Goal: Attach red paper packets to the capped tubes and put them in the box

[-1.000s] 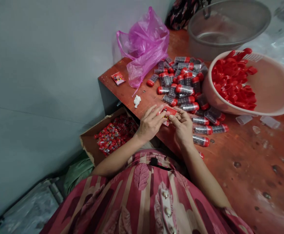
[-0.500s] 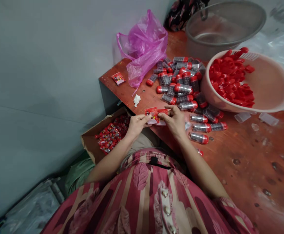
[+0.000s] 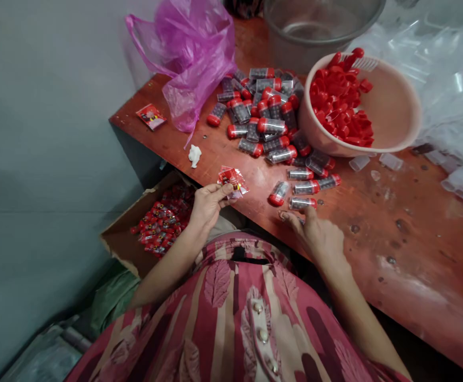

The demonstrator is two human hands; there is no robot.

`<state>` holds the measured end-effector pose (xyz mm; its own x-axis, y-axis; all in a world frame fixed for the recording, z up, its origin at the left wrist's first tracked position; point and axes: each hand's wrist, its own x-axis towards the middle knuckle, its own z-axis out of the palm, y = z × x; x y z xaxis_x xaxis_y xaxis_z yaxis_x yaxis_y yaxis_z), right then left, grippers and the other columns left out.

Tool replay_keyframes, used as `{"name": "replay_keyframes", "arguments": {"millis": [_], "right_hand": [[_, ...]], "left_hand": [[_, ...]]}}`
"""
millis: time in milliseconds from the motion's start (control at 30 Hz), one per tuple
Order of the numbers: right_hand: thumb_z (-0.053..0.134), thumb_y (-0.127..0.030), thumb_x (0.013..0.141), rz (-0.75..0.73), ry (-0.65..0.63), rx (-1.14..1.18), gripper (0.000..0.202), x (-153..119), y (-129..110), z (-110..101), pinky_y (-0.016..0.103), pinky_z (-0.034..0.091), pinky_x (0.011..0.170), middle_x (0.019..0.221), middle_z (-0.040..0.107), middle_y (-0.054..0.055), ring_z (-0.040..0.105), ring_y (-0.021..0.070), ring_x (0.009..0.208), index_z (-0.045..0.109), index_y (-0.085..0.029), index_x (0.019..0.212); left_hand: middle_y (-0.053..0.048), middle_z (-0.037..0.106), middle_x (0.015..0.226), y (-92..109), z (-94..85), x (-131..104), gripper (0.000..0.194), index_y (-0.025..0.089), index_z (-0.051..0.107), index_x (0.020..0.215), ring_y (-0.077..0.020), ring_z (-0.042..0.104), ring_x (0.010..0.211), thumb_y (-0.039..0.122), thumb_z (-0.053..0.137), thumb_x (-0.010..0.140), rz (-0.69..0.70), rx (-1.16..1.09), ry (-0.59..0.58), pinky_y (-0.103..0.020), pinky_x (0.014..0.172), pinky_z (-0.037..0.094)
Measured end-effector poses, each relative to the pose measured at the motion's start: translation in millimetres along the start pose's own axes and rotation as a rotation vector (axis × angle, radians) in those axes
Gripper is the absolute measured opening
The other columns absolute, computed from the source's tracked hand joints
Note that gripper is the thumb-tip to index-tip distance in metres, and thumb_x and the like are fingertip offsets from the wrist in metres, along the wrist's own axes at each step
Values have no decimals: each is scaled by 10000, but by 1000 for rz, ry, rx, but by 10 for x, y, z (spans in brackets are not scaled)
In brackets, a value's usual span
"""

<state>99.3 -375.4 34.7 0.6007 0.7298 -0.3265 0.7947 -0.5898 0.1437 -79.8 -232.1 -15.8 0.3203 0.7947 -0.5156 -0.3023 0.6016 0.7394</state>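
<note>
Beside a grey wall, works at a red table with dark spots in its top. Pinches a red packet between thumb and fingers of the left hand, just at the near edge of the table. Reaches with the right hand to the table near the same edge, thumb and forefinger a little apart, beside a half-hidden shiny piece; cannot tell whether gripping or only touching. Faces a heap of clear tubes with red ends and dark contents, with several lying loose nearer the right hand. To the right of the heap, has a pink bowl partly filled with red pieces, and behind it a grey basin. Farther right, shows clear plastic. To the left, has a purple bag, a white scrap and a second packet flat near the corner. Lower left, has an open box of small red packs.
</note>
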Motion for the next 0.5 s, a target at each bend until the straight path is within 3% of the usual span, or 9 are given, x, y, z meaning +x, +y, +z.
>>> {"name": "replay_keyframes", "arguments": {"millis": [133, 233, 367, 433, 500], "right_hand": [[321, -608, 880, -17, 25, -31, 534, -53, -101, 151, 345, 437, 566, 802, 684, 160, 664, 295, 668, 560, -196, 1122], [413, -517, 887, -183, 88, -34, 428, 42, -107, 127, 301, 430, 561, 972, 652, 124, 647, 254, 737, 530, -274, 1219], [441, -419, 897, -383, 106, -57, 442, 129, 51, 88, 280, 429, 562, 999, 623, 96, 622, 239, 791, 442, -344, 1333], [441, -461, 892, -381, 98, -16, 487, 127, 124, 92, 285, 433, 560, 1028, 630, 91, 629, 248, 807, 396, -349, 1363], [452, -546, 862, -279, 85, 57, 585, 108, 139, 97, 306, 443, 569, 1023, 653, 93, 644, 262, 790, 341, -320, 1390]], "left_hand": [[-1, 632, 582, -2, 71, 5, 312, 116, 573, 584, -96, 610, 530, 289, 827, 535, -58, -91, -12, -206, 530, 542], [-3, 641, 622, 16, 77, -16, 245, 112, 600, 660, -91, 610, 540, 251, 794, 602, -83, -125, -17, -207, 532, 544], [-14, 668, 683, -12, 38, -35, 191, 113, 628, 730, -87, 621, 574, 225, 761, 651, -97, -186, -26, -198, 553, 548], [-14, 673, 692, -33, 22, -33, 191, 116, 627, 736, -89, 627, 586, 224, 760, 652, -108, -224, -15, -198, 562, 552], [-9, 672, 682, -44, 22, -25, 184, 123, 626, 741, -92, 630, 588, 222, 756, 658, -122, -265, -2, -203, 571, 557]]}}
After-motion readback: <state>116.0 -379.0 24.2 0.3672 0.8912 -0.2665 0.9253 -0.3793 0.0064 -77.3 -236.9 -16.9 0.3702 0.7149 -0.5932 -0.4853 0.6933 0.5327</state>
